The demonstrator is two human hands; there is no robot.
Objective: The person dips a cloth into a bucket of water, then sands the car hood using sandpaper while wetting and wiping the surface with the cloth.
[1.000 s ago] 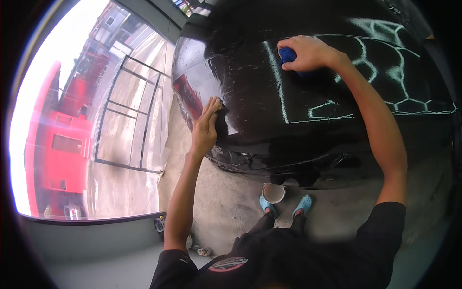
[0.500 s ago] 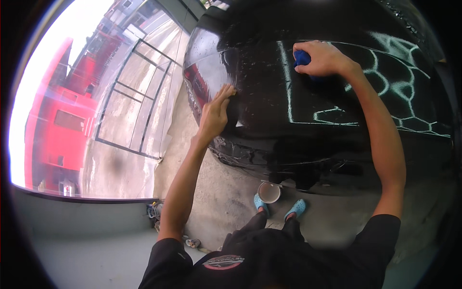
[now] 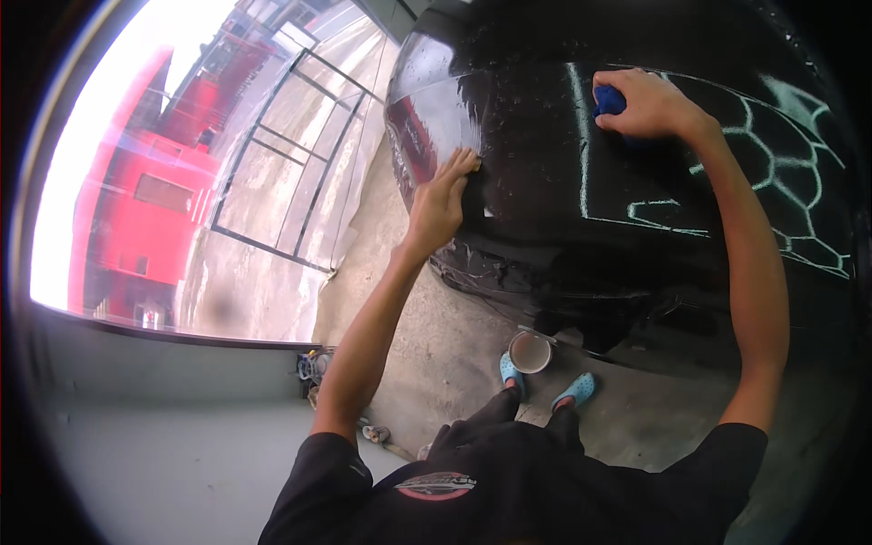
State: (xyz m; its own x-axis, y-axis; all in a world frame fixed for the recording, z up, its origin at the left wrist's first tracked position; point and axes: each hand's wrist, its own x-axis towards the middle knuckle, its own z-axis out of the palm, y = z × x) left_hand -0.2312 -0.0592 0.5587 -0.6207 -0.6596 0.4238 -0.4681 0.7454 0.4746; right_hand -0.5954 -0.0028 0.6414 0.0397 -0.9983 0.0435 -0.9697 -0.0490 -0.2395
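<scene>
My left hand [image 3: 440, 205] lies against the left side of a glossy black car [image 3: 531, 173], beside a shiny reflecting part wet with water. Its fingers are pressed together, and a small yellowish edge shows under the fingertips, too small to name. My right hand [image 3: 656, 104] is closed round a crumpled blue cloth [image 3: 609, 101] held against the black panel. Pale green lines [image 3: 584, 168] form a frame on this panel. To the right of my right forearm, a net of pale green cell shapes [image 3: 772, 159] covers the surface. The palm side of my right hand is hidden.
A round bucket [image 3: 530, 352] stands on the concrete floor [image 3: 404, 363] by my light blue clogs [image 3: 574, 389], under the car's edge. At the left are a grey wall [image 3: 182, 427], a dark metal frame [image 3: 272, 150] and a red building [image 3: 150, 191]. Cluttered items [image 3: 313, 366] lie by the wall.
The whole view has shifted, so the car and both hands appear farther right. My left fingertips sit slightly lower on the car; my right hand keeps the blue cloth at nearly the same spot.
</scene>
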